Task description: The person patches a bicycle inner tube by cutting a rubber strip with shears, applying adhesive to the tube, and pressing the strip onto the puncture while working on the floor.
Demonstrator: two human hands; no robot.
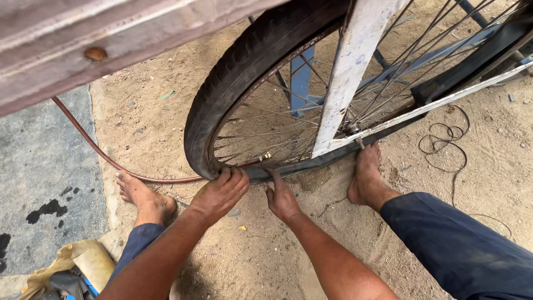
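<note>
- Spanning the upper half of the view, a spoked bicycle wheel (288, 105) stands upright on sandy ground (311, 261), with its lowest arc just in front of the person.
- Black rubber tyre (222, 94): seated around the wheel's left and upper arc; along the bottom arc it looks flat and slack where it meets the sand.
- Weathered metal panel (83, 44) with a rusty rivet: overhangs the top left corner, above the wheel.
- White-painted flat bar (347, 78): crosses in front of the spokes, running from the top edge down to the rim; a second pale bar branches off to the right.
- Blue frame tubes (302, 78): visible behind the spokes.
- Grey paved strip (39, 166): lies to the left of the sand and carries dark wet stains.
- Reddish-brown hose (94, 147): curves from under the panel across the sand and ends at the wheel's lower left.
- Left hand (222, 191): palm down, fingers curled over the tyre's bottom edge, gripping it at the lower left of the wheel.
- Right hand (281, 199): just beside the left, fingers pressed up against the slack tyre section; whether it clamps the rubber or only pushes on it cannot be told.
- Bare feet: the left one (141, 197) rests near the hose, the right one (366, 178) beside the tyre under the white bar.
- Thin black wire (444, 139): coiled loosely on the sand to the right.
- Brass valve (265, 157): projects from the rim just above the hands.
</note>
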